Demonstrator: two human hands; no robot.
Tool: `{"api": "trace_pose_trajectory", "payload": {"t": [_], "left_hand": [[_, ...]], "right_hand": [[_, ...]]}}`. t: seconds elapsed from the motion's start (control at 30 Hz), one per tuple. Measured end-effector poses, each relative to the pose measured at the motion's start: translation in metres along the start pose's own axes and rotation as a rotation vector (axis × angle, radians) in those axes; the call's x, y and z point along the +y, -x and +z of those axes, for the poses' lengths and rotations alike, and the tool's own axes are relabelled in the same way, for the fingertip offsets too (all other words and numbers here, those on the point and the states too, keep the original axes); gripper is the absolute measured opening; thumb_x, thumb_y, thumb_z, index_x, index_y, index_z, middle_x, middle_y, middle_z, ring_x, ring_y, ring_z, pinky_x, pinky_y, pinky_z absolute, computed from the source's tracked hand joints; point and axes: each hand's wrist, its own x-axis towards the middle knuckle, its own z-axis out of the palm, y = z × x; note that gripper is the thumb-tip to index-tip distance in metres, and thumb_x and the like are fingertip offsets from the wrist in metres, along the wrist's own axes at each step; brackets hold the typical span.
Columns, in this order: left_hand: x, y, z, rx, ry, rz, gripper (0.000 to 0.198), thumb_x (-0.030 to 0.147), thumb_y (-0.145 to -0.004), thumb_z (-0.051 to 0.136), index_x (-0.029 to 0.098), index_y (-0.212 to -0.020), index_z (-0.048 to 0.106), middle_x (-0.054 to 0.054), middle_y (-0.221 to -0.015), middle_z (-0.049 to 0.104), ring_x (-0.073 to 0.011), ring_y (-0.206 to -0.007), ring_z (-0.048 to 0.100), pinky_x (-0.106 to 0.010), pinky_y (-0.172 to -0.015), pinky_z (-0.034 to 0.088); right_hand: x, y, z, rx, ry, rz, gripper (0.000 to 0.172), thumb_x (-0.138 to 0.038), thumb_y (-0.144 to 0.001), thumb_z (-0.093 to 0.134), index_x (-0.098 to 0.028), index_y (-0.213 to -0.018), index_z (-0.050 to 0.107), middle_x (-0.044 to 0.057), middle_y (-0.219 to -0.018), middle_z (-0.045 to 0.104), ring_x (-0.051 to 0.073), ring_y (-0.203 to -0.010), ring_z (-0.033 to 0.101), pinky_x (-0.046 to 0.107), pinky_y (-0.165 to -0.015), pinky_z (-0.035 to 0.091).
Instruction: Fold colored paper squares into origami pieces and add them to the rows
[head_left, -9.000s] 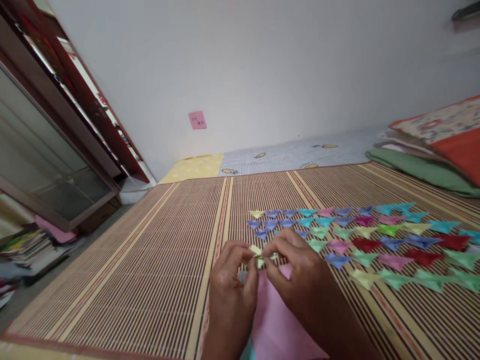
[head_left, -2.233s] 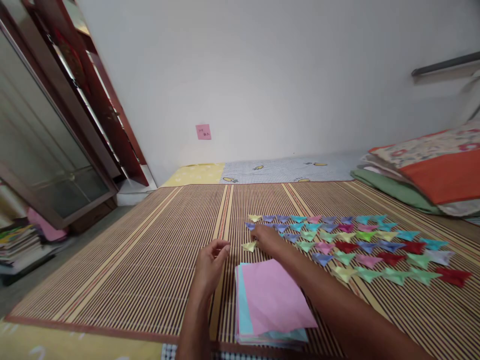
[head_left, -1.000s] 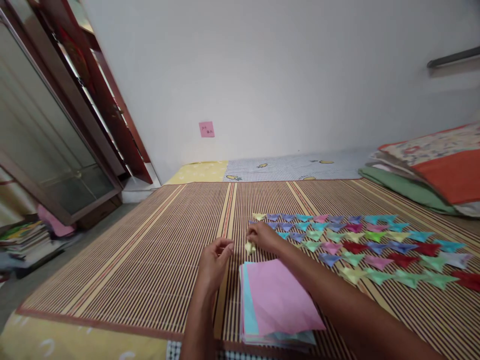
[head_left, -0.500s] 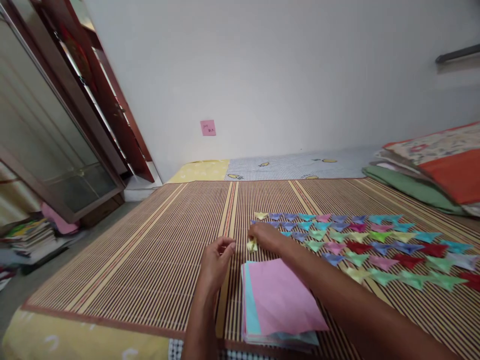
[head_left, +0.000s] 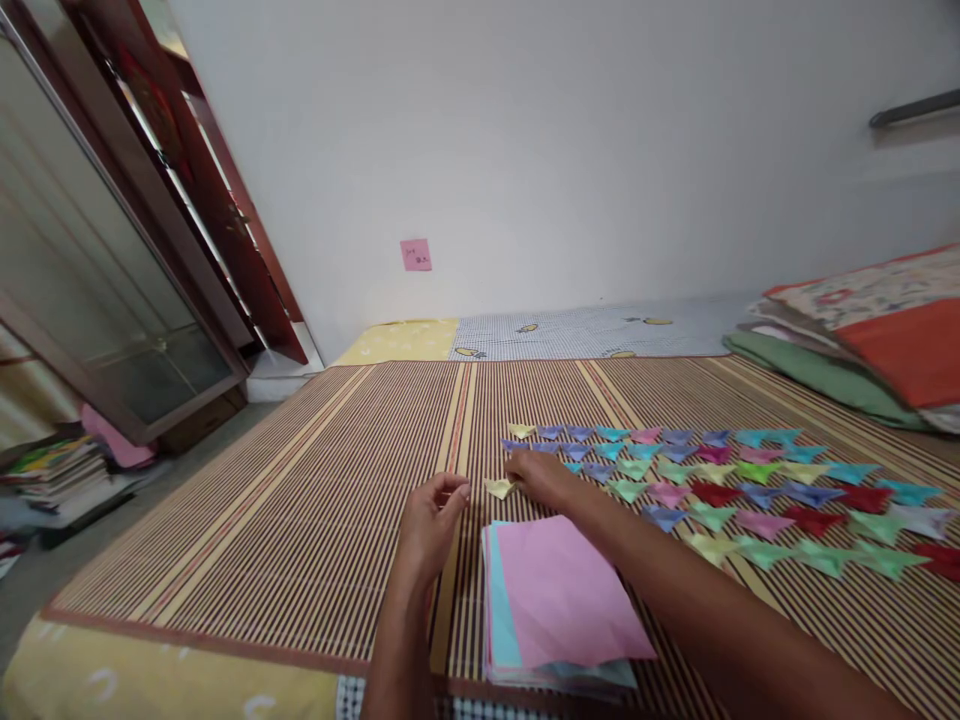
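Note:
My right hand [head_left: 541, 477] reaches across from the right, its fingers pinched at the right tip of a small yellow origami crane [head_left: 499, 488]. The crane's wings are spread out to both sides. My left hand [head_left: 433, 517] rests just left of it, apart from it, with loosely curled fingers, the thumb separate and nothing held. In front of my right forearm lies a stack of square coloured paper [head_left: 566, 595], a pink sheet on top and blue ones beneath. Rows of folded paper cranes [head_left: 718, 495] in many colours extend to the right; my right hand and forearm cover some.
A striped bamboo mat [head_left: 300, 500] covers the bed. Folded bedding [head_left: 885, 330] lies at the far right against the white wall, where a pink note [head_left: 415, 255] is stuck. Books [head_left: 60, 475] are piled low on the left, near a glass-panelled door [head_left: 127, 250].
The yellow crane has shifted slightly left and now shows its wings spread wide instead of bunched. My right hand has moved a little to the right. My left hand has stayed put.

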Motion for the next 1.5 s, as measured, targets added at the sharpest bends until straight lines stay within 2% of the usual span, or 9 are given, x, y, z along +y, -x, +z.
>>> {"api": "trace_pose_trajectory", "payload": {"t": [0.23,0.57,0.8,0.93,1.07,1.13,1.2,1.33,1.5], "left_hand": [[0.006,0.001,0.001,-0.01,-0.012,-0.015,0.016,0.034,-0.082,0.071,0.018,-0.083,0.073,-0.003,-0.075,0.071,-0.0207,-0.072,0.07,-0.032,-0.071,0.055],[-0.002,-0.001,-0.001,-0.002,-0.027,-0.012,0.019,0.036,-0.082,0.071,0.018,-0.084,0.074,-0.005,-0.08,0.074,-0.0215,-0.077,0.07,-0.031,-0.072,0.054],[0.009,0.002,0.004,-0.014,-0.036,-0.023,0.017,0.035,-0.08,0.072,0.018,-0.08,0.073,-0.003,-0.074,0.072,-0.0203,-0.071,0.069,-0.03,-0.069,0.052],[0.006,0.0,0.0,0.001,-0.032,-0.021,0.019,0.036,-0.08,0.071,0.017,-0.084,0.074,-0.004,-0.078,0.073,-0.0217,-0.074,0.07,-0.032,-0.073,0.054],[0.007,-0.001,-0.002,0.006,-0.027,-0.023,0.02,0.035,-0.08,0.073,0.017,-0.088,0.075,-0.004,-0.079,0.074,-0.0219,-0.075,0.071,-0.032,-0.073,0.054],[0.011,0.001,0.0,0.0,-0.024,-0.017,0.019,0.035,-0.08,0.073,0.017,-0.088,0.076,-0.004,-0.08,0.074,-0.0212,-0.075,0.071,-0.031,-0.072,0.053],[0.018,0.005,0.002,-0.018,-0.017,-0.009,0.019,0.034,-0.081,0.073,0.017,-0.088,0.076,-0.004,-0.079,0.074,-0.0203,-0.074,0.07,-0.03,-0.072,0.052],[0.036,0.02,0.007,-0.064,0.007,-0.007,0.018,0.034,-0.082,0.073,0.018,-0.088,0.076,-0.003,-0.079,0.074,-0.0198,-0.076,0.07,-0.029,-0.071,0.052],[0.056,0.071,0.006,-0.082,0.028,-0.047,0.025,0.042,-0.083,0.072,0.018,-0.09,0.077,-0.007,-0.086,0.077,-0.0233,-0.081,0.072,-0.032,-0.075,0.056]], "right_hand": [[0.005,0.003,-0.002,0.017,-0.004,0.084,0.032,-0.032,-0.1,0.065,-0.018,-0.129,0.062,0.01,-0.129,0.065,0.025,-0.107,0.068,0.045,-0.09,0.058],[0.032,0.019,-0.024,0.121,-0.077,0.108,0.032,-0.032,-0.1,0.064,-0.018,-0.128,0.062,0.01,-0.129,0.065,0.025,-0.108,0.068,0.046,-0.09,0.058],[0.014,0.017,-0.012,0.169,-0.241,0.111,0.033,-0.032,-0.099,0.065,-0.018,-0.129,0.062,0.01,-0.129,0.065,0.025,-0.106,0.068,0.045,-0.089,0.059],[0.016,0.018,-0.017,0.323,-0.388,0.154,0.032,-0.032,-0.1,0.064,-0.018,-0.128,0.062,0.01,-0.128,0.065,0.024,-0.106,0.068,0.045,-0.089,0.059],[0.021,0.05,-0.026,0.505,-0.564,0.208,0.022,-0.033,-0.1,0.064,-0.015,-0.113,0.067,0.007,-0.112,0.071,0.021,-0.094,0.07,0.04,-0.083,0.058],[0.019,0.08,-0.023,0.579,-0.647,0.251,0.021,-0.031,-0.097,0.059,-0.016,-0.093,0.071,0.003,-0.089,0.073,0.02,-0.082,0.069,0.033,-0.075,0.055],[0.013,0.114,-0.014,0.632,-0.726,0.311,0.026,-0.036,-0.093,0.057,-0.018,-0.083,0.071,0.003,-0.078,0.072,0.021,-0.076,0.067,0.031,-0.07,0.051],[-0.007,0.166,0.017,0.61,-0.89,0.425,0.03,-0.047,-0.081,0.065,-0.019,-0.069,0.071,0.005,-0.068,0.072,0.023,-0.066,0.066,0.031,-0.06,0.047],[-0.027,0.179,0.039,0.602,-1.104,0.44,0.029,-0.041,-0.063,0.073,-0.022,-0.05,0.056,-0.003,-0.048,0.054,0.017,-0.049,0.052,0.026,-0.05,0.039]]}}
